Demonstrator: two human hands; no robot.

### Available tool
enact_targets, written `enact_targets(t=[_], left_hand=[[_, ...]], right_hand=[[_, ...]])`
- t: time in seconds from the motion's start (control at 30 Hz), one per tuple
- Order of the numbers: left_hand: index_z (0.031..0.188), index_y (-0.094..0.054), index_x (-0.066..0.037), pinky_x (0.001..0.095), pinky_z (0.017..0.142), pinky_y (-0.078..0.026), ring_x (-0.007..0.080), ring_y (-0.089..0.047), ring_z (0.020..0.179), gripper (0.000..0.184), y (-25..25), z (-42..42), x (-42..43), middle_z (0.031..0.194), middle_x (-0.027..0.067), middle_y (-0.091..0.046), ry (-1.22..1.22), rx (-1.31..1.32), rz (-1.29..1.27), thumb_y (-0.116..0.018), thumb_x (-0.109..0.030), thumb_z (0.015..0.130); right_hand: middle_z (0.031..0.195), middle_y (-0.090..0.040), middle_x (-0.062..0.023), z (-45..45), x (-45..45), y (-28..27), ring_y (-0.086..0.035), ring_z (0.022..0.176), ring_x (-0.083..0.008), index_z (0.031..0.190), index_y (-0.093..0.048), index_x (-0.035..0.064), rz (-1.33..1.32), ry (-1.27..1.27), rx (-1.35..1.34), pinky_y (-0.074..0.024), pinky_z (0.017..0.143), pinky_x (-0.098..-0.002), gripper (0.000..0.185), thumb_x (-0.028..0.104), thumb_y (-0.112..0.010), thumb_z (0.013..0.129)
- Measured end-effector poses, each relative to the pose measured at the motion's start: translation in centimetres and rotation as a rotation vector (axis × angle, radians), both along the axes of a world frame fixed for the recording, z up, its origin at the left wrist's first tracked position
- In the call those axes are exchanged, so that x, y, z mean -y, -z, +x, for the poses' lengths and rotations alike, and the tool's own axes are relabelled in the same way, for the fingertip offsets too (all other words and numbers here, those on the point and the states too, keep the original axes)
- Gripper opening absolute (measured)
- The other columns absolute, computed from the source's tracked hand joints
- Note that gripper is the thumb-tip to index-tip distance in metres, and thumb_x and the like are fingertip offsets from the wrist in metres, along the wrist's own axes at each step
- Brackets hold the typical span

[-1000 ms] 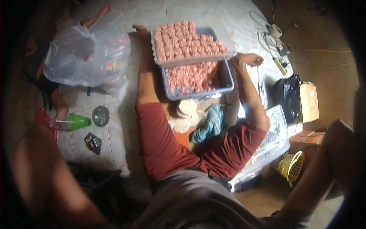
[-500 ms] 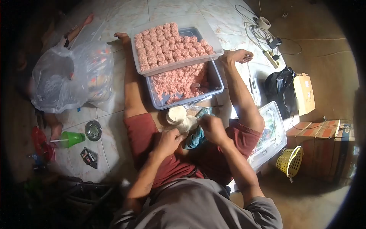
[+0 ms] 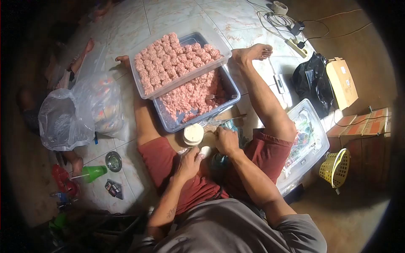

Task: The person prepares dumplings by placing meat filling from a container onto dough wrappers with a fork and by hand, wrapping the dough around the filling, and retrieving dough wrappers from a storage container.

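My left hand (image 3: 189, 163) is closed beside a small white round piece (image 3: 205, 151), which lies against its fingertips. My right hand (image 3: 227, 141) is closed just to the right, near a teal cloth (image 3: 228, 125); what its fingers hold is hidden. A stack of white round wrappers (image 3: 193, 133) stands just beyond my hands. Farther out is a blue tub (image 3: 197, 122) with loose pink minced meat (image 3: 192, 97). Across its top rests a clear tray (image 3: 184, 77) bearing rows of pink meat balls (image 3: 162, 63).
Plastic bags (image 3: 66, 120), a green cup (image 3: 95, 173) and a metal dish (image 3: 113, 161) are at the left, near another person's foot (image 3: 77, 165). At the right are a lidded clear box (image 3: 305, 141), a black bag (image 3: 313, 86), a yellow basket (image 3: 334, 168) and a power strip (image 3: 297, 48).
Both hands came in from the sides to the wrappers and stay there, closed. The view has shifted, so the tub and tray appear farther left.
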State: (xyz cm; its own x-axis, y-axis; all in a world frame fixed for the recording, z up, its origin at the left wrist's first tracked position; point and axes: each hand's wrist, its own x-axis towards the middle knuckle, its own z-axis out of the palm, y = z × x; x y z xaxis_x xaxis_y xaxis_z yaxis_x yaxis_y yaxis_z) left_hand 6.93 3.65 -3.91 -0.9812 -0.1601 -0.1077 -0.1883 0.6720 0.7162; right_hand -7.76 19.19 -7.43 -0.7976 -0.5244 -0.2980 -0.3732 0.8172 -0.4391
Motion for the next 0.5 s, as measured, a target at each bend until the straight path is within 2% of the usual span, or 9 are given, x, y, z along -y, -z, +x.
enact_targets(t=[0.03, 0.1, 0.17, 0.23, 0.27, 0.3, 0.37, 0.4, 0.5], left_hand=[[0.100, -0.063, -0.002, 0.0474, 0.075, -0.053, 0.0342, -0.069, 0.081, 0.018, -0.2, -0.1, 0.1, 0.088, 0.0172, -0.069, 0.000, 0.001, -0.006, -0.070, -0.016, 0.092], [0.098, -0.062, -0.001, 0.0455, 0.070, -0.052, 0.0345, -0.067, 0.072, 0.018, -0.5, -0.6, 0.2, 0.085, 0.0171, -0.069, -0.289, 0.032, 0.629, -0.070, -0.017, 0.095], [0.097, -0.063, -0.001, 0.0452, 0.066, -0.052, 0.0352, -0.066, 0.066, 0.025, 0.4, -1.9, 0.8, 0.085, 0.0168, -0.070, -0.418, 0.040, 0.741, -0.071, -0.024, 0.095], [0.091, -0.063, 0.000, 0.0449, 0.063, -0.052, 0.0364, -0.064, 0.059, 0.032, 1.6, -3.2, 1.7, 0.082, 0.0158, -0.070, -0.504, 0.058, 0.109, -0.077, -0.029, 0.090], [0.100, -0.062, 0.001, 0.0449, 0.071, -0.053, 0.0389, -0.067, 0.072, 0.044, 1.3, -3.6, 2.0, 0.087, 0.0196, -0.069, -0.534, 0.195, 0.023, -0.080, -0.037, 0.086], [0.100, -0.062, 0.001, 0.0449, 0.071, -0.053, 0.0389, -0.067, 0.072, 0.044, 1.2, -3.7, 1.8, 0.087, 0.0196, -0.069, -0.533, 0.187, 0.024, -0.080, -0.037, 0.086], [0.111, -0.057, 0.004, 0.0465, 0.083, -0.050, 0.0415, -0.065, 0.096, 0.054, 1.8, -3.2, 1.1, 0.104, 0.0267, -0.066, -0.618, -0.059, -0.143, -0.078, -0.040, 0.087], [0.125, -0.051, 0.006, 0.0484, 0.095, -0.047, 0.0423, -0.058, 0.113, 0.064, 2.2, -3.0, 1.2, 0.119, 0.0307, -0.059, -0.585, -0.021, -0.116, -0.074, -0.042, 0.090], [0.132, -0.049, 0.007, 0.0487, 0.101, -0.045, 0.0432, -0.057, 0.118, 0.064, 7.4, -1.9, 1.5, 0.127, 0.0311, -0.056, -0.612, -0.160, -0.105, -0.070, -0.041, 0.094]], right_hand=[[0.107, -0.070, -0.0199, 0.0, -0.1, -0.2, -0.069, 0.101, -0.0387, 0.111, -0.065, 0.0054, -0.066, 0.044, 0.057, -0.0468, 0.091, -0.0543, 0.024, 0.018, -0.059, 0.091], [0.105, -0.071, -0.0214, 0.0, -0.2, -0.2, -0.069, 0.099, -0.0406, 0.106, -0.067, 0.0055, -0.128, 0.080, 0.054, -0.0460, 0.091, -0.0558, 0.021, 0.021, -0.057, 0.094], [0.105, -0.071, -0.0214, -0.1, -0.4, 0.0, -0.068, 0.099, -0.0406, 0.105, -0.067, 0.0055, -0.120, 0.085, 0.088, -0.0460, 0.089, -0.0569, 0.022, 0.021, -0.056, 0.094], [0.106, -0.070, -0.0219, 0.0, -0.3, -0.3, -0.068, 0.099, -0.0412, 0.104, -0.067, 0.0042, -0.113, 0.086, 0.114, -0.0466, 0.089, -0.0559, 0.021, 0.020, -0.058, 0.093], [0.107, -0.070, -0.0225, -0.3, -0.2, -0.5, -0.067, 0.099, -0.0418, 0.103, -0.066, 0.0028, -0.107, 0.091, 0.137, -0.0473, 0.089, -0.0548, 0.021, 0.019, -0.059, 0.092], [0.107, -0.070, -0.0225, -0.4, -0.2, -0.9, -0.067, 0.099, -0.0418, 0.103, -0.066, 0.0028, -0.108, 0.092, 0.129, -0.0473, 0.089, -0.0548, 0.021, 0.019, -0.059, 0.092], [0.109, -0.067, -0.0243, -0.4, -0.4, -1.8, -0.065, 0.102, -0.0432, 0.104, -0.064, -0.0009, -0.385, 0.158, 0.150, -0.0489, 0.090, -0.0509, 0.022, 0.016, -0.062, 0.089], [0.109, -0.067, -0.0243, -0.5, -0.1, -2.0, -0.065, 0.102, -0.0432, 0.104, -0.064, -0.0009, -0.385, 0.160, 0.149, -0.0489, 0.090, -0.0509, 0.022, 0.016, -0.062, 0.089], [0.110, -0.064, -0.0257, -0.4, 1.8, -2.6, -0.063, 0.105, -0.0448, 0.105, -0.061, -0.0034, -0.634, 0.174, 0.237, -0.0496, 0.092, -0.0475, 0.026, 0.012, -0.065, 0.084]])
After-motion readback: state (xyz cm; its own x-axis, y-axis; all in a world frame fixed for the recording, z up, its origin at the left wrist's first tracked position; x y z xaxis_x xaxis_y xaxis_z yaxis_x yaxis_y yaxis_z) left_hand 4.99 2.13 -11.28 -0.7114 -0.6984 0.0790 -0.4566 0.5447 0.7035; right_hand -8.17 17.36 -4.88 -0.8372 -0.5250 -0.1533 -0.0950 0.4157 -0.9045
